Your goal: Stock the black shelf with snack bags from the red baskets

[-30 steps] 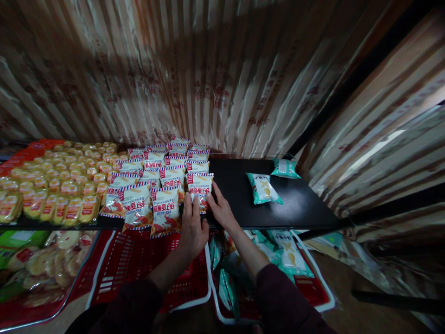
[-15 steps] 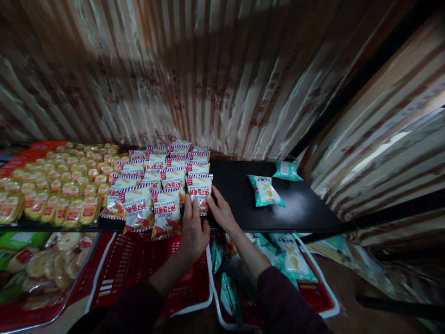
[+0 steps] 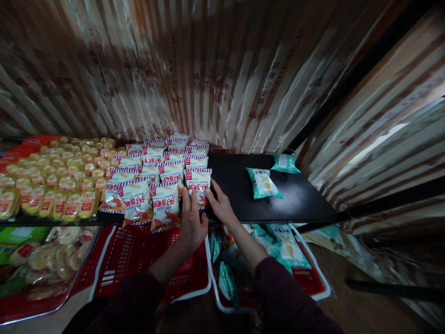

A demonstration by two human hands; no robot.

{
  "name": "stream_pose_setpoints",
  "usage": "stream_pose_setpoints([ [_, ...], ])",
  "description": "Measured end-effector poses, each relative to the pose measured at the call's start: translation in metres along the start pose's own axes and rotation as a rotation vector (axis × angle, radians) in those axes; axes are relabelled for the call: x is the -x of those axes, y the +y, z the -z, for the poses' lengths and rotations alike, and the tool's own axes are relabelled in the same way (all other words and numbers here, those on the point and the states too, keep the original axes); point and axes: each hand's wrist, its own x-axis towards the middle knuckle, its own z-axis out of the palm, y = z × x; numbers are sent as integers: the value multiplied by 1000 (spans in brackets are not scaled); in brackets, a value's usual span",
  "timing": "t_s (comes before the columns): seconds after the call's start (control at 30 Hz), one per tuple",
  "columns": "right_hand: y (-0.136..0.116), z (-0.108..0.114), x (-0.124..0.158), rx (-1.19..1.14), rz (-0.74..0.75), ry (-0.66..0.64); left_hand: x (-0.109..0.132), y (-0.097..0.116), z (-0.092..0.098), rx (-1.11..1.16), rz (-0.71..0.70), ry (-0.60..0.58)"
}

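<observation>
A white, red and blue snack bag (image 3: 197,178) stands at the front right of a block of matching bags on the black shelf. Across its lower left part lie the outstretched fingers of my left hand (image 3: 191,227), thumb apart. My right hand (image 3: 220,204) rests against the bag's right edge, fingers extended. The bag sits between both hands, and neither wraps round it. Directly left of my left hand is another front-row snack bag (image 3: 166,206), tilted back.
Packaged yellow cakes (image 3: 71,185) fill the shelf's left. Two teal snack bags (image 3: 262,182) lie on the black shelf (image 3: 236,190) to the right. Below are a red basket (image 3: 118,260) and another basket (image 3: 321,290) holding teal bags. A dark post and striped sheeting bound the right side.
The view has shifted slightly, so the shelf appears a little higher. Both hands stay at the same snack bag, with only slight finger movement.
</observation>
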Motion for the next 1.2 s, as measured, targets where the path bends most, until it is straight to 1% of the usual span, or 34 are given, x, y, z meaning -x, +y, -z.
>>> stream_pose_setpoints([
  [0.13, 3, 0, 5, -25, 20, 15, 0, 2, 3, -3, 17, -20],
  [0.33, 12, 4, 11, -76, 28, 89, 2, 1, 7, -31, -35, -21],
  [0.5, 11, 16, 21, -86, 42, 144, 10, 8, 11, -36, -62, -40],
  [0.67, 2, 29, 38, -73, 48, 183, 18, 19, 13, -53, -151, -56],
  [0.8, 4, 37, 47, -39, 29, 165, 19, 15, 11, -124, -168, -73],
  [0.9, 9, 37, 48, 13, 6, 125, 17, 9, 8, -183, -182, -84],
  [1.0, 13, 30, 46, 30, 11, 53, 16, 6, 7, -212, -189, -87],
  [1.1, 12, 21, 42, 23, 56, -14, 15, 5, 8, -220, -185, -100],
  [1.2, 10, 15, 39, 5, 69, -22, 14, 5, 9, -223, -173, -117],
])
